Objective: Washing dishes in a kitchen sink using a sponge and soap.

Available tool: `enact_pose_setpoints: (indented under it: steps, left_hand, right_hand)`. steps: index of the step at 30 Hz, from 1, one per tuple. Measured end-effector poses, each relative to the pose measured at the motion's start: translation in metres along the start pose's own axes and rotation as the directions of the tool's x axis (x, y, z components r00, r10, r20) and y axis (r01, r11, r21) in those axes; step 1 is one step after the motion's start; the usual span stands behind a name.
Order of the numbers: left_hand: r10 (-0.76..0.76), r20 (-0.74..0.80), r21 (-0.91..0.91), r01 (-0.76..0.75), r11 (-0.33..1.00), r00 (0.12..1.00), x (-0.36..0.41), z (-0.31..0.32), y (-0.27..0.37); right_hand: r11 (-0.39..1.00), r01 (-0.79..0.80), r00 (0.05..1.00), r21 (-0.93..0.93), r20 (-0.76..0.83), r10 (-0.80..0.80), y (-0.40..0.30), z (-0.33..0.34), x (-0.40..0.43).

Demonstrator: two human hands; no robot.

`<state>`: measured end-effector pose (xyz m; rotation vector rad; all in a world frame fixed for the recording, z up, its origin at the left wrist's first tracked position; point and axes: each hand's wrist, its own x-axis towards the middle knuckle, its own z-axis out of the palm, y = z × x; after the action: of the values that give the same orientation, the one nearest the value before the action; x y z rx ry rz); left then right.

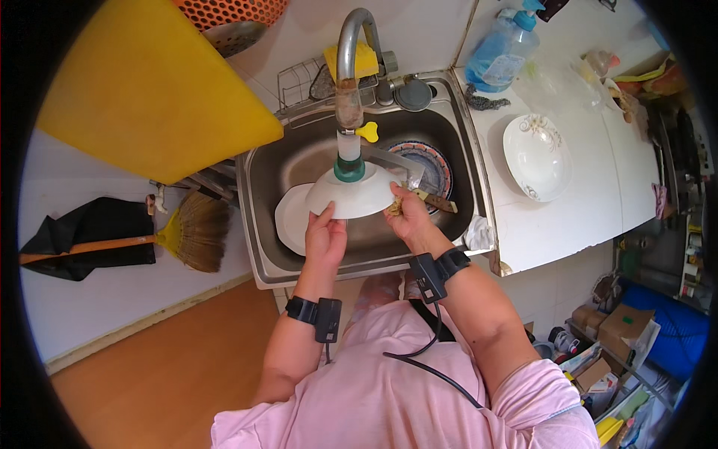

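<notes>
A white bowl or dish (359, 197) is tilted, its underside facing up, directly below the faucet's green-collared spout extension (349, 168). My left hand (326, 238) grips its near left edge, the thumb on top. At the right edge, my right hand (414, 220) holds the bowl along with a crumpled tan scrubber (395, 207). Beneath it in the steel sink (370, 242), a white plate (289, 221) lies to the left. A plate with a patterned rim (444, 164) and a wooden-handled cleaver (437, 201) lie to the right, partly hidden by the bowl and my right hand.
An oval white dish (538, 160), steel wool (487, 102) and a blue soap bottle (499, 56) stand on the right counter (583, 224). A large yellow board (151, 95) juts in at upper left, above a broom (196, 233). A white cloth (479, 233) lies on the sink's corner.
</notes>
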<state>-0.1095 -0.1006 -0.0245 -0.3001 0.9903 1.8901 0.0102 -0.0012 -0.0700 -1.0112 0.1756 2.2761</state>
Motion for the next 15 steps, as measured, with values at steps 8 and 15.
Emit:
enact_pose_setpoints:
  steps: [8,15]
  left_hand:
    - [0.169,-0.008,0.214,-0.163,0.963,0.986,-0.009,0.035,-0.041]
    - [-0.111,-0.055,-0.025,0.110,0.994,0.992,0.025,0.004,0.005]
  right_hand:
    - [0.984,0.175,0.981,-0.039,-0.083,-0.177,-0.007,0.013,-0.027]
    - [0.984,0.123,0.985,-0.127,0.137,-0.105,-0.023,-0.011,-0.032]
